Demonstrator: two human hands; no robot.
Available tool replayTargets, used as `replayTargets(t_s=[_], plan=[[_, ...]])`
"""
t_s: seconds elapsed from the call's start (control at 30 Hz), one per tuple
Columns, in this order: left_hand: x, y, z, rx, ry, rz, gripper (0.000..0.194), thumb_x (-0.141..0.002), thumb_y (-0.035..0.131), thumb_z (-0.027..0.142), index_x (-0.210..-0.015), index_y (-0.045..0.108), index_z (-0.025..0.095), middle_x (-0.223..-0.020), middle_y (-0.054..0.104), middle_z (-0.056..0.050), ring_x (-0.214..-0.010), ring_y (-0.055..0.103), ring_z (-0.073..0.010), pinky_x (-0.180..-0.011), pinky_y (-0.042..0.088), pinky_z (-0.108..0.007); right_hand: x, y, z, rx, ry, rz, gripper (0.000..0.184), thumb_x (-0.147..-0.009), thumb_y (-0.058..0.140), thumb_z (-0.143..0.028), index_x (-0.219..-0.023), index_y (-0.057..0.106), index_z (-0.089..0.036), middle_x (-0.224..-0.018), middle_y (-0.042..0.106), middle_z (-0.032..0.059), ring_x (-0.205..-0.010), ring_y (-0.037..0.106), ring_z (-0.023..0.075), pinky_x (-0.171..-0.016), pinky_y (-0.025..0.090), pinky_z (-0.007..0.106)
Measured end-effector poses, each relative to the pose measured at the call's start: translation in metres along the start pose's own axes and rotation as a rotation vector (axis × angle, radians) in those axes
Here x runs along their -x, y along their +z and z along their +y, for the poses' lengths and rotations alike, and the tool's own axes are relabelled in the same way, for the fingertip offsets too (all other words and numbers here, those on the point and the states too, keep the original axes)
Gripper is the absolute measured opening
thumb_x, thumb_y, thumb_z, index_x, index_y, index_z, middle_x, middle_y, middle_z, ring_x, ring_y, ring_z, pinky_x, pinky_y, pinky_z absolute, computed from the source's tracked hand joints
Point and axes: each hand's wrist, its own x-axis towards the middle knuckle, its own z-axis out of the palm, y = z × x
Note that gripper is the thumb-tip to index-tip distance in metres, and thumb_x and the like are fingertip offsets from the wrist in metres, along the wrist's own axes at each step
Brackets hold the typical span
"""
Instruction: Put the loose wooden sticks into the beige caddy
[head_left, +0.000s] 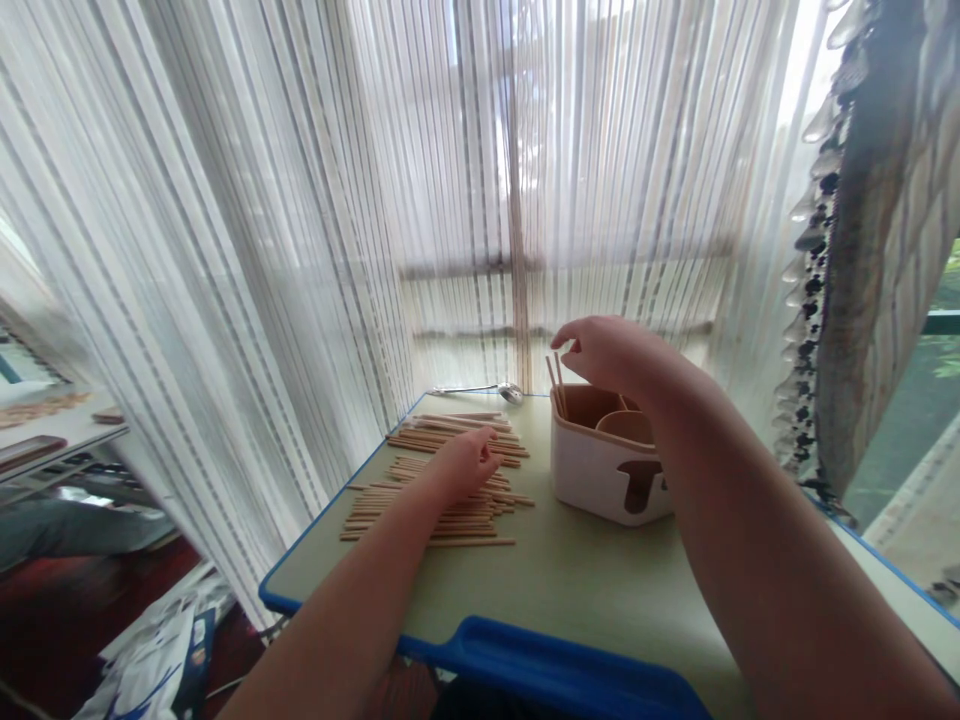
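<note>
Striped sheer curtains [300,180] across the background, bright with daylight from behind. Close in front, a pale surface [570,590] with blue edging and a blue molded ledge [555,660] along the near side. On the left part, thin wooden sticks [375,505] in a loose spread, lying mostly side by side; beyond them, near the far edge, a long-handled metal spoon [510,393]. To the right, apart from the spread, a white container [589,478] with a tan interior and a rounded compartment [626,428]. Upright at its left end, slightly tilted — two sticks [561,388]. Left hand [469,466] over the right-hand part of the spread, fingers bent; impossible to tell whether gripping anything. Right hand [611,350] above the container, thumb and forefinger parted just beside the upright tips — any contact unclear. Far left, on the dark red floor, a white bag [172,650].
</note>
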Motion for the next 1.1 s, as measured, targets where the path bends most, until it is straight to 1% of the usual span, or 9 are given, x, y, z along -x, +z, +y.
replayTargets(t_s=[0.07, 0.17, 0.37, 0.57, 0.7, 0.8, 0.87, 0.97, 1.1], plan=[[0.001, 0.001, -0.002, -0.036, 0.046, -0.075, 0.024, -0.075, 0.055, 0.029, -0.094, 0.065, 0.018, -0.082, 0.066, -0.004, -0.073, 0.058, -0.0166, -0.066, 0.042, -0.025, 0.001, -0.001, 0.000, -0.013, 0.015, 0.037, 0.035, -0.074, 0.052, -0.022, -0.104, 0.068, -0.030, -0.095, 0.069, 0.0032, -0.075, 0.061, 0.0180, -0.065, 0.042, 0.030], [0.001, 0.002, -0.003, -0.081, 0.108, -0.119, 0.019, -0.071, 0.053, 0.022, -0.082, 0.068, 0.018, -0.081, 0.066, -0.004, -0.077, 0.058, -0.0180, -0.070, 0.042, -0.027, 0.003, -0.005, 0.000, -0.027, 0.027, 0.059, 0.034, -0.074, 0.054, -0.027, -0.105, 0.067, -0.029, -0.093, 0.070, 0.0040, -0.076, 0.061, 0.0191, -0.066, 0.043, 0.030], [0.000, 0.004, -0.006, -0.081, 0.083, -0.125, 0.020, -0.072, 0.050, 0.023, -0.077, 0.068, 0.018, -0.077, 0.066, -0.004, -0.073, 0.058, -0.0167, -0.067, 0.042, -0.026, 0.007, -0.012, -0.005, -0.048, 0.022, 0.031, 0.030, -0.073, 0.055, -0.036, -0.098, 0.069, -0.025, -0.091, 0.070, 0.0050, -0.074, 0.061, 0.0190, -0.064, 0.043, 0.030], [0.000, 0.001, -0.006, -0.138, 0.081, -0.126, 0.018, -0.071, 0.051, 0.024, -0.076, 0.068, 0.018, -0.081, 0.066, -0.005, -0.079, 0.059, -0.0182, -0.075, 0.044, -0.028, 0.009, -0.017, -0.007, -0.073, 0.046, 0.003, 0.029, -0.074, 0.055, -0.041, -0.092, 0.070, -0.023, -0.081, 0.070, 0.0043, -0.067, 0.060, 0.0168, -0.060, 0.041, 0.029], [0.003, -0.007, -0.006, -0.248, 0.002, -0.123, 0.019, -0.069, 0.051, 0.017, -0.077, 0.068, 0.018, -0.086, 0.066, -0.008, -0.084, 0.060, -0.0217, -0.079, 0.045, -0.032, 0.011, -0.019, -0.009, -0.078, 0.055, -0.013, 0.030, -0.074, 0.054, -0.043, -0.090, 0.070, -0.023, -0.077, 0.070, 0.0045, -0.065, 0.059, 0.0166, -0.059, 0.041, 0.028], [0.005, -0.011, -0.008, -0.311, -0.108, -0.119, 0.022, -0.069, 0.049, 0.012, -0.079, 0.066, 0.018, -0.089, 0.066, -0.010, -0.085, 0.061, -0.0239, -0.077, 0.046, -0.035, 0.012, -0.018, -0.010, -0.066, 0.041, 0.012, 0.031, -0.074, 0.055, -0.045, -0.090, 0.070, -0.023, -0.080, 0.070, 0.0049, -0.067, 0.060, 0.0169, -0.060, 0.041, 0.028], [0.005, -0.011, -0.009, -0.322, -0.158, -0.113, 0.019, -0.069, 0.049, 0.012, -0.077, 0.065, 0.018, -0.088, 0.065, -0.010, -0.084, 0.061, -0.0237, -0.077, 0.047, -0.035, 0.011, -0.016, -0.009, -0.056, 0.028, 0.037, 0.031, -0.074, 0.055, -0.046, -0.089, 0.070, -0.023, -0.083, 0.070, 0.0050, -0.069, 0.060, 0.0171, -0.061, 0.042, 0.029], [0.005, -0.009, -0.011, -0.308, -0.191, -0.112, 0.013, -0.070, 0.051, 0.015, -0.074, 0.064, 0.018, -0.085, 0.065, -0.010, -0.082, 0.061, -0.0234, -0.078, 0.047, -0.036, 0.009, -0.013, -0.007, -0.038, 0.022, 0.056, 0.032, -0.075, 0.055, -0.047, -0.089, 0.070, -0.023, -0.085, 0.070, 0.0053, -0.072, 0.060, 0.0180, -0.063, 0.042, 0.029], [0.004, -0.006, -0.013, -0.305, -0.184, -0.123, 0.014, -0.071, 0.051, 0.018, -0.076, 0.064, 0.018, -0.087, 0.066, -0.011, -0.084, 0.061, -0.0258, -0.077, 0.047, -0.039, 0.008, -0.013, -0.007, -0.028, 0.041, 0.029, 0.032, -0.075, 0.055, -0.047, -0.091, 0.069, -0.023, -0.088, 0.070, 0.0062, -0.075, 0.060, 0.0193, -0.064, 0.042, 0.030]])
